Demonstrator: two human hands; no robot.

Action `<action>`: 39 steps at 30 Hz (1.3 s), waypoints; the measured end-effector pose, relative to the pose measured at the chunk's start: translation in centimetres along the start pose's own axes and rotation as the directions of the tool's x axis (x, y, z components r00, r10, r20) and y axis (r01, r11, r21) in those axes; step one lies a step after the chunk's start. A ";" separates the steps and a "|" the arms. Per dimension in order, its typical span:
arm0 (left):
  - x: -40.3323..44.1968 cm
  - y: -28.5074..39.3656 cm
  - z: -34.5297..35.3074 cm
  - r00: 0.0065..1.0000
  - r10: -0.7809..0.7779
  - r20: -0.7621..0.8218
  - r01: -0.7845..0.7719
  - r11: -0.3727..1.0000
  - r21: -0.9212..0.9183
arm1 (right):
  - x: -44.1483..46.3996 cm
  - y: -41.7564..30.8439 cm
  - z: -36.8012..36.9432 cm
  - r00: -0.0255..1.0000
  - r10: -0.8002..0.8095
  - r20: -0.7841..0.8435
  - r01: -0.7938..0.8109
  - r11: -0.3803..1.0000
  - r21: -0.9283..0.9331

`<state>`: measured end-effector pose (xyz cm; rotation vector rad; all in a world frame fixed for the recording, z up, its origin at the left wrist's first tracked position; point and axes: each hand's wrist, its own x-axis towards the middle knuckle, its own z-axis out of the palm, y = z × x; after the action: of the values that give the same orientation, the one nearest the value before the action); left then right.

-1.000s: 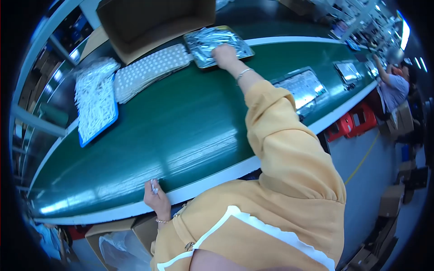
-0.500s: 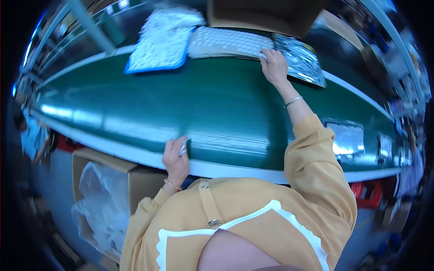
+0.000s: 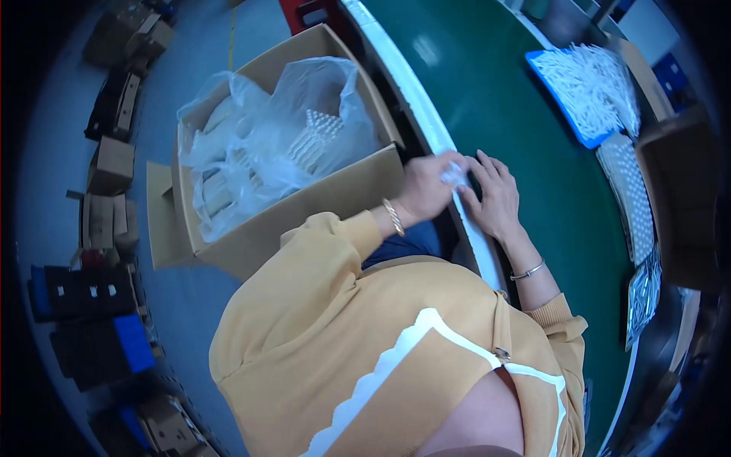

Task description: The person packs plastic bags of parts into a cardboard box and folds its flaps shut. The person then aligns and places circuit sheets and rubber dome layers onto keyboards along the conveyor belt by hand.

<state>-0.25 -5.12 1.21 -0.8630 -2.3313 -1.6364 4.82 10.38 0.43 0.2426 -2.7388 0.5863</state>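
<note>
My left hand (image 3: 428, 189), with a gold bracelet at the wrist, is closed around a small whitish item (image 3: 454, 175) at the belt's white edge (image 3: 426, 114). What that item is cannot be made out. Close on its right, my right hand (image 3: 495, 196) has its fingers bent but apart, with nothing visible in them. An open cardboard box (image 3: 304, 199) stands left of my left hand. Inside it, a clear plastic bag (image 3: 259, 126) covers whitish parts, some of them dotted.
On the green belt (image 3: 544, 198), at the right, lie a blue tray of white strips (image 3: 590, 91), a white-dotted stack (image 3: 628, 190) and a tray of shiny pieces (image 3: 644, 293). A large cardboard box (image 3: 689, 198) stands behind. More boxes (image 3: 110, 166) line the floor at far left.
The view has swung left, showing the floor box more fully. My right hand has come away from the trays to beside my left hand, which still holds the small item.
</note>
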 end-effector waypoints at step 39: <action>4.2 -22.5 -19.9 0.627 -0.447 0.639 -0.411 0.507 0.758 | 3.9 -5.0 3.8 0.977 -0.027 0.213 0.085 0.960 -0.268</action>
<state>-19.64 -26.82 -7.36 -1.3945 -3.1028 0.3402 1.26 3.93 0.34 0.3287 -2.9595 0.1658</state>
